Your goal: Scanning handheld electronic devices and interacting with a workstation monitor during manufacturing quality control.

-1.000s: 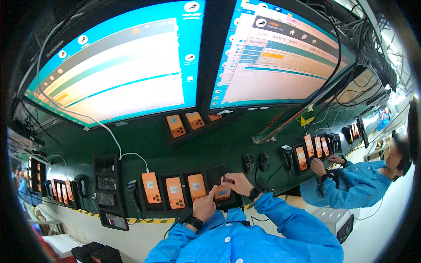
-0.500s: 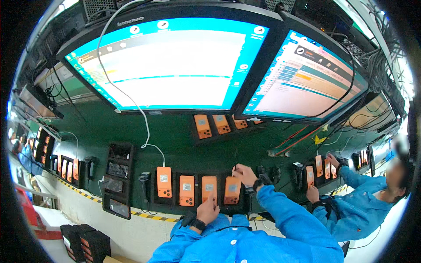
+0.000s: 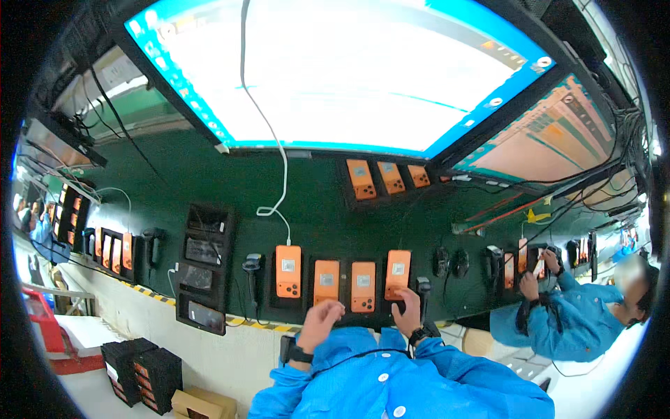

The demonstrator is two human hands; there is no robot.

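Orange phones lie in a black tray, backs up with pale labels. My left hand [image 3: 321, 325], loosely curled with nothing visible in it, hovers over the lower end of the second phone [image 3: 326, 278]. The third phone [image 3: 363, 285] sits between my hands. My right hand [image 3: 407, 313] has thumb and fingers apart; its fingertips reach the lower end of the rightmost phone [image 3: 398, 269], which sits higher than the middle two. A white cable [image 3: 285, 181] is plugged into the leftmost phone [image 3: 288, 269], which also sits higher.
A barcode scanner [image 3: 253, 276] stands left of the tray, beside a black tray of dark screens [image 3: 198, 276]. More orange phones [image 3: 391, 178] lie under the large monitor [image 3: 335, 84]. Two black mice [image 3: 450, 262] are at right. A co-worker [image 3: 579, 307] handles phones farther right.
My view has shifted. The rightmost phone has moved up relative to its neighbours. My right hand has gone from its upper end to its lower end; my left hand has moved left from the third phone.
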